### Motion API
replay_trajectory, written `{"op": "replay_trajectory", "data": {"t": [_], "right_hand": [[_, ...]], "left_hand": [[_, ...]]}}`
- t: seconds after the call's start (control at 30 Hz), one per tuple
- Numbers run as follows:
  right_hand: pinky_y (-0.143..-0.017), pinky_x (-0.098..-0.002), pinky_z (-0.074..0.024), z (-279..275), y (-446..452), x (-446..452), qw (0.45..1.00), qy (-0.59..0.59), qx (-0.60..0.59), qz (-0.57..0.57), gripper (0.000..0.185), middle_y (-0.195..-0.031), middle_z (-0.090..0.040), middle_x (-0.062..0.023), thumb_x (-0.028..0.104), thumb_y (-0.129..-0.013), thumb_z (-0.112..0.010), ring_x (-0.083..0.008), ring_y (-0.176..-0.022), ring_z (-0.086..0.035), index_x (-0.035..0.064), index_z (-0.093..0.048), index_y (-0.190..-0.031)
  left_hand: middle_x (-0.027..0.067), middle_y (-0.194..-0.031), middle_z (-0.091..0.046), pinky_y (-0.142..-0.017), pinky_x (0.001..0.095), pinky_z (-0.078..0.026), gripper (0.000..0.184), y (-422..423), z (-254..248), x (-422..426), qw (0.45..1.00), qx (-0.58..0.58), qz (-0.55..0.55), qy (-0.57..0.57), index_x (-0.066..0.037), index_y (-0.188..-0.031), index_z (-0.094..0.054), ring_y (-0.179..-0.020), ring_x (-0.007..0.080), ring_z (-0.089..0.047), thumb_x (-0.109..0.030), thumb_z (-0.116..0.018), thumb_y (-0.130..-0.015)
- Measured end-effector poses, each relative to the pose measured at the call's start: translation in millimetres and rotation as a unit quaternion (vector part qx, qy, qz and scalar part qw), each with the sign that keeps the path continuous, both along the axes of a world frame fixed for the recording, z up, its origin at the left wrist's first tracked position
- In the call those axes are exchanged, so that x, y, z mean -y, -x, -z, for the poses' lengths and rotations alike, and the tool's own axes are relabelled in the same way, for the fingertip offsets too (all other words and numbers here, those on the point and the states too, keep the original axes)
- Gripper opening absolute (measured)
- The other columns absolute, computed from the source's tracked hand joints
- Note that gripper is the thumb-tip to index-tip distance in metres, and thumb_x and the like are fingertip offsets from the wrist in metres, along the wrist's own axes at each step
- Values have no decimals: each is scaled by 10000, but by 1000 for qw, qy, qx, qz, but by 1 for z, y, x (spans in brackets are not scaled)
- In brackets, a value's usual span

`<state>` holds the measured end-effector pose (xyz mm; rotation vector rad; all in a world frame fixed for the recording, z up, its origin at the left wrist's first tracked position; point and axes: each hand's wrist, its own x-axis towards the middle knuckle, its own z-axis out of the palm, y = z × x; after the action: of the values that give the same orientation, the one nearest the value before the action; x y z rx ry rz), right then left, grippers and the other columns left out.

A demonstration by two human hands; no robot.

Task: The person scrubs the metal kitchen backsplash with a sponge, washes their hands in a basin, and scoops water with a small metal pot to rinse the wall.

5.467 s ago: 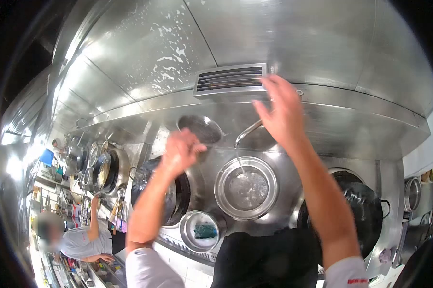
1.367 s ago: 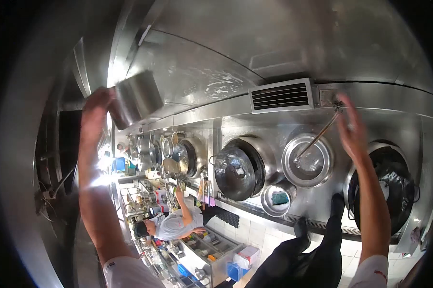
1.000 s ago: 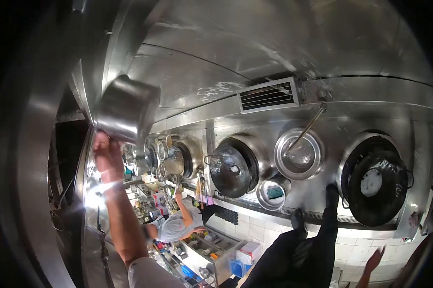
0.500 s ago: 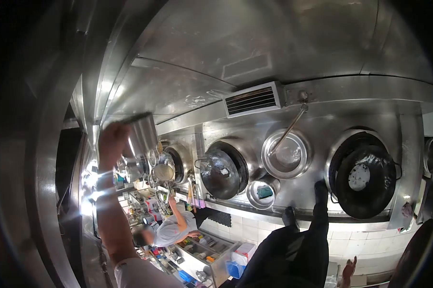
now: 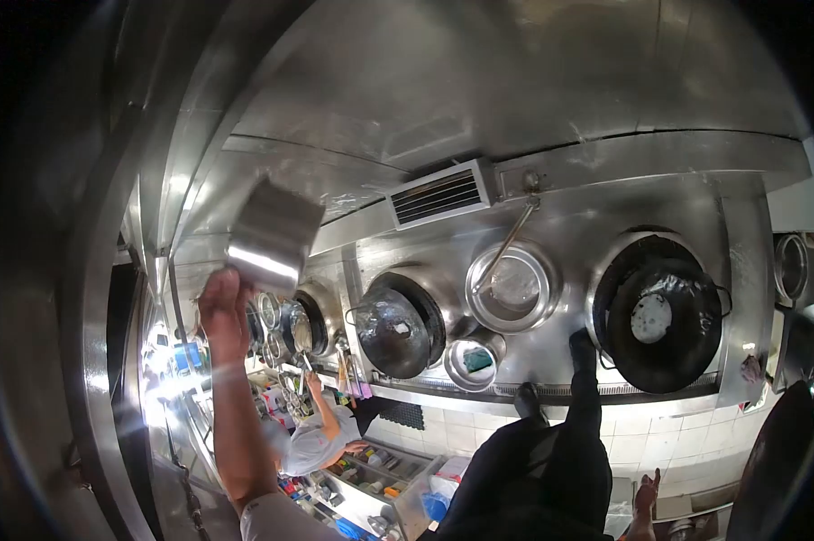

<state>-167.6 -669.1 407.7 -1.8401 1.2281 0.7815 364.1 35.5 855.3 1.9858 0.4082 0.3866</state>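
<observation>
Raised at the left, my left hand [image 5: 226, 302] is closed on the lower edge of a shiny metal pot [image 5: 276, 236], which is tilted in the air. My right hand [image 5: 647, 492] is low at the lower right, its fingers apart and holding nothing. Between two woks, a round metal basin [image 5: 546, 311] sits in the steel range under a thin faucet [image 5: 508, 243]. Beside it, a smaller metal container [image 5: 455, 371] holds a green scouring pad [image 5: 478, 360].
A wok [image 5: 392, 335] rests tilted left of the basin; another [image 5: 667, 352] with a pale patch inside lies right. A vent [image 5: 439, 196] juts from the back wall. My shoe [image 5: 528, 400] is at the range's front edge. A co-worker [image 5: 312, 446] stands at the lower left beside counters.
My left hand picked up the metal pot and now holds it raised. My right hand left the faucet area and dropped to the lower right. The faucet's spout has swung across the basin.
</observation>
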Motion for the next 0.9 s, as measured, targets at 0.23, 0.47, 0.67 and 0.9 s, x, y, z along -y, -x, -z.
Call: {"op": "replay_trajectory", "data": {"t": [0.23,0.47,0.67,0.9], "right_hand": [[-1036,-371,-423,32,90,37,921,76,17,-381,484,-1213,-647,-184,129,-973,-504,-283,-1173,-579,87,-432,-1450],[-1137,-354,-367,-15,1,-2,947,43,-145,-285,497,-1411,-533,-126,37,-890,-455,-277,-1415,-366,113,-556,-1371],[-1074,-409,-395,-33,-16,-22,989,19,-86,-122,389,-1453,-482,-148,226,-970,-473,-312,-1347,-444,82,-580,-1315],[-1060,-401,-431,-19,32,-30,961,67,-96,-250,312,-1420,-485,-100,155,-929,-497,-301,-1328,-466,117,-649,-1198]], "left_hand": [[151,-780,-645,-651,412,-478,137,25,19,-44,798,-223,151,-539,-70,-813,-665,-699,340,-610,-182,-733,-772],[-23,-764,-551,-665,264,-462,91,-72,-9,61,902,-181,252,-302,-66,-872,-601,-712,125,-556,9,-653,-860],[-52,-735,-523,-669,227,-362,190,-140,-77,191,914,-44,259,-309,-70,-850,-611,-703,58,-447,-210,-609,-978],[81,-872,-646,-764,324,-490,96,-73,29,156,976,59,202,-48,-7,-926,-638,-803,179,-598,-63,-575,-974]]}}
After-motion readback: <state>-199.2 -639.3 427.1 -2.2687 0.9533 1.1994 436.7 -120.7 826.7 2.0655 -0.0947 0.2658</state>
